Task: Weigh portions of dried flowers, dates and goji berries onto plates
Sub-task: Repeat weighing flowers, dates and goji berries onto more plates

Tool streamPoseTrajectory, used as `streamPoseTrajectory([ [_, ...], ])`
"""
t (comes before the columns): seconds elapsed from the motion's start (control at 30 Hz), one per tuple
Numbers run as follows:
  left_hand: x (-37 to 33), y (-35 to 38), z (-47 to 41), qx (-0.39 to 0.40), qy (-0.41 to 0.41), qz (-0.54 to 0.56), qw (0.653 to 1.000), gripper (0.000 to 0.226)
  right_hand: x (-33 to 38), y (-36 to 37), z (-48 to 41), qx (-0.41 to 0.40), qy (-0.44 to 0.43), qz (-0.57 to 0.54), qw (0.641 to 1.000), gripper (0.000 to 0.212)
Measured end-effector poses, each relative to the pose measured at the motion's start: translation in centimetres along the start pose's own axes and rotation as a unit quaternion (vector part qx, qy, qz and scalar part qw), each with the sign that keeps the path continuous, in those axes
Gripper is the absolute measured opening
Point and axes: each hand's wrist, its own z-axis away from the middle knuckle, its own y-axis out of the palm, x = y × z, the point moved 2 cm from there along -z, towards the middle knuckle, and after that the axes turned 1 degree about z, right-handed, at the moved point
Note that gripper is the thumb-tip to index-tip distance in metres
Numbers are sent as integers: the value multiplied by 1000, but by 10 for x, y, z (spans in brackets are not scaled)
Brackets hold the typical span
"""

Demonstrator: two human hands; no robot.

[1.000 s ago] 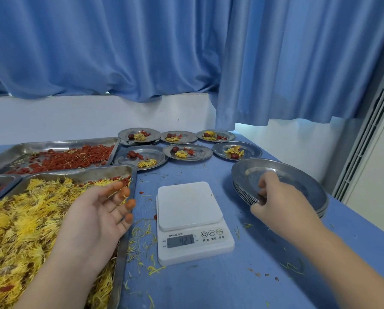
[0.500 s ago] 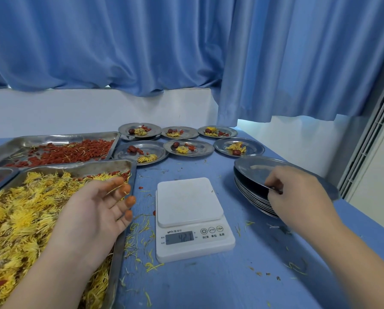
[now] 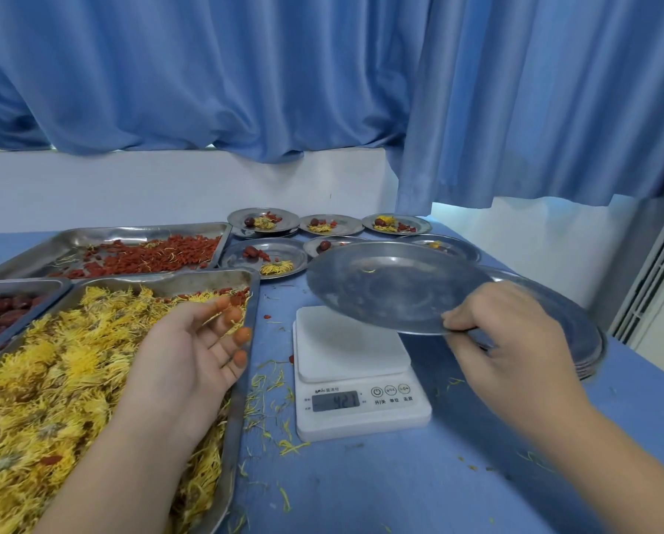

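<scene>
Lifted off the plate stack (image 3: 577,333) since the earlier frame, one empty plate (image 3: 392,287) is pinched at its rim by the right hand (image 3: 515,341) and held tilted over the scale (image 3: 357,371) — partly hiding two of six filled plates (image 3: 265,221). Three trays are seen; the left hand (image 3: 191,348) rests open, empty, over the dried flowers (image 3: 53,379).

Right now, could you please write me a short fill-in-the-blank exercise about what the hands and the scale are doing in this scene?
1. The right hand holds an empty metal plate above the white ____.
2. The left hand rests open over the tray of yellow ____.
3. The scale platform has ____ on it.
4. The curtain behind the table is ____.

Missing words: scale; flowers; nothing; blue
</scene>
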Motion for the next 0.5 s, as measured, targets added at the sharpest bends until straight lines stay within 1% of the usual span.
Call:
streamPoseTrajectory([
  [0.1, -2, -1, 0, -12, 8, 27, 1000, 15, 10, 12, 4, 17, -32, -13, 999, 12],
  [0.27, -3, -1, 1, -9, 12, 35, 999, 15, 16, 29, 11, 44, -51, -15, 998, 22],
  [0.5, -3, 1, 3, -5, 15, 17, 1000, 15, 7, 37, 12, 101, -24, 7, 995, 26],
])
